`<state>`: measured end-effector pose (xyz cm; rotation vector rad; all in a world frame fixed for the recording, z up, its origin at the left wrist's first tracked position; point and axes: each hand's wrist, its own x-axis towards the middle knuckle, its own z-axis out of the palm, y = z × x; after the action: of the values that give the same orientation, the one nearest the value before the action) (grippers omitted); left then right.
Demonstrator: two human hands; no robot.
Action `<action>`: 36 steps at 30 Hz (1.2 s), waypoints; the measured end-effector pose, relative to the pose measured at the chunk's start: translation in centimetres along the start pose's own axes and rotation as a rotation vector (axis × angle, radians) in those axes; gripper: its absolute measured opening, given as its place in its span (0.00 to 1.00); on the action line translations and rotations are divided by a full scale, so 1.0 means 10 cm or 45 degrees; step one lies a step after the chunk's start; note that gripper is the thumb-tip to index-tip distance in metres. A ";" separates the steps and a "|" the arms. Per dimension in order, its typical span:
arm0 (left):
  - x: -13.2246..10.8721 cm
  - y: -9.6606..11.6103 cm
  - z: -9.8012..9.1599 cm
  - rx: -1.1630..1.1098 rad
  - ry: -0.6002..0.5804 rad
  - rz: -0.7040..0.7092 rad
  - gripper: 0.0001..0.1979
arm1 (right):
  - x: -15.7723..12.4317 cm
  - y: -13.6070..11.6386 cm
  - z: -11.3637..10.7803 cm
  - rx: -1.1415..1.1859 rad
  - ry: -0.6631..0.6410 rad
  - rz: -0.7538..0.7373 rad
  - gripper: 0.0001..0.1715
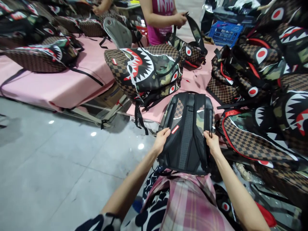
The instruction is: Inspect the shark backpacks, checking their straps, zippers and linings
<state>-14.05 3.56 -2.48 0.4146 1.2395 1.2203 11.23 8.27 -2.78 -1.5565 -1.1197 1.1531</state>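
A black backpack point(187, 134) with checkered and camouflage panels lies back-side up in front of me, its padded straps facing me. My left hand point(161, 138) grips its left shoulder strap beside a small red label point(175, 129). My right hand point(211, 141) is closed on the right strap near the bag's edge. The bag's lower end rests against my lap.
A pink table point(60, 86) holds shark-mouth backpacks point(146, 69); several more are piled at the right point(260, 80). Another person in a pink top point(161, 19) handles a bag strap across the table. A blue crate point(225, 32) stands behind. Grey tiled floor point(60, 166) spreads to the left.
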 end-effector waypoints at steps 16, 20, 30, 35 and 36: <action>-0.10 -0.07 0.06 -0.301 -0.013 -0.032 0.08 | -0.55 -0.43 1.07 -1.156 -0.251 -0.839 0.13; -0.10 -0.10 0.09 -0.286 -0.011 -0.027 0.08 | -0.57 -0.48 1.05 -1.371 -0.319 -0.840 0.15; -0.10 -0.04 0.05 -0.228 -0.050 -0.090 0.15 | -1.09 -0.23 0.92 -0.827 -0.848 -0.765 0.09; -0.08 -0.04 0.06 -0.209 -0.028 -0.068 0.11 | -0.80 -0.37 1.07 -0.808 -0.451 -0.733 0.12; -0.09 -0.04 0.05 -0.206 -0.028 -0.068 0.11 | -0.83 -0.37 1.05 -0.802 -0.549 -0.766 0.12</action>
<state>-13.27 2.78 -2.17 0.2737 1.1169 1.2564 -0.93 2.40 0.41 -1.2589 -2.2187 0.7592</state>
